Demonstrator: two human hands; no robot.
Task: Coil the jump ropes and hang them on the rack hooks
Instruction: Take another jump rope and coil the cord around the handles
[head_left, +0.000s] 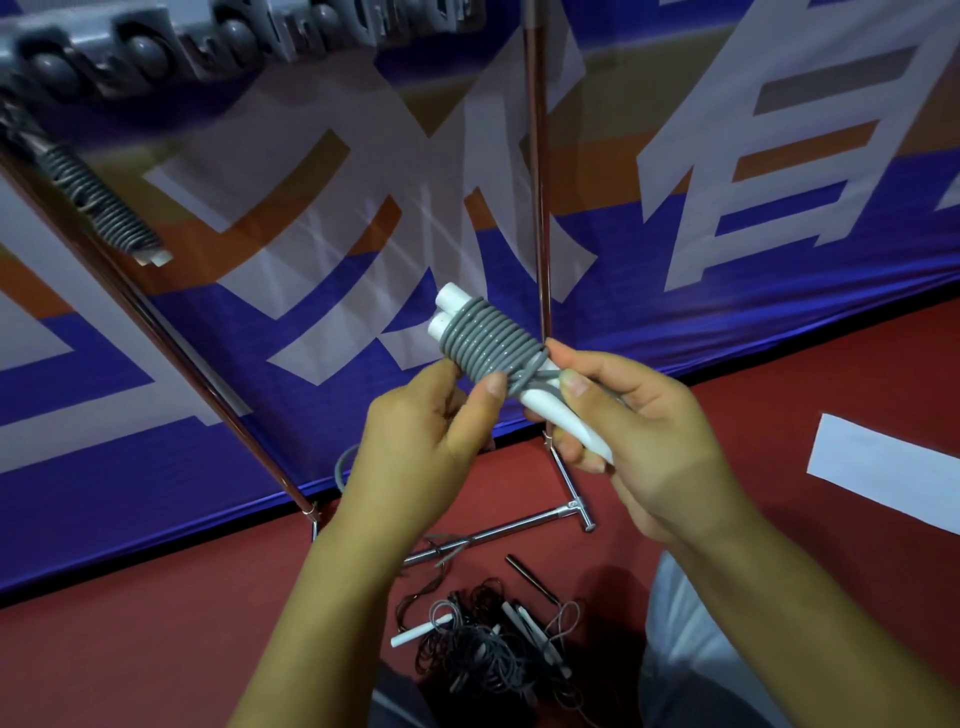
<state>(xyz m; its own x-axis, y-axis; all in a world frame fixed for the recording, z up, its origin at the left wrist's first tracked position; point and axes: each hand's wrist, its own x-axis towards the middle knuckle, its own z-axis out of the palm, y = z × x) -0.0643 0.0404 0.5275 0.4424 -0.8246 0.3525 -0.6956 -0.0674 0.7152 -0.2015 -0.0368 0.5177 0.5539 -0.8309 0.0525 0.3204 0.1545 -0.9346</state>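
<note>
A jump rope (485, 338) with two white handles side by side and grey cord wound tightly round them is held up in front of me. My left hand (431, 441) pinches the grey cord at the lower end of the coil. My right hand (628, 415) grips the lower part of the white handles, thumb near the cord's crossing. A second coiled rope (106, 208) hangs at the upper left from the rack's grey hook bar (156, 47). A tangle of loose ropes (488, 644) lies on the red floor below my hands.
The rack's two metal poles (537, 171) run down to a chrome foot bar (519, 527) on the red floor. A blue, white and orange banner (727, 260) hangs behind the rack. A white strip (883, 467) lies on the floor at right.
</note>
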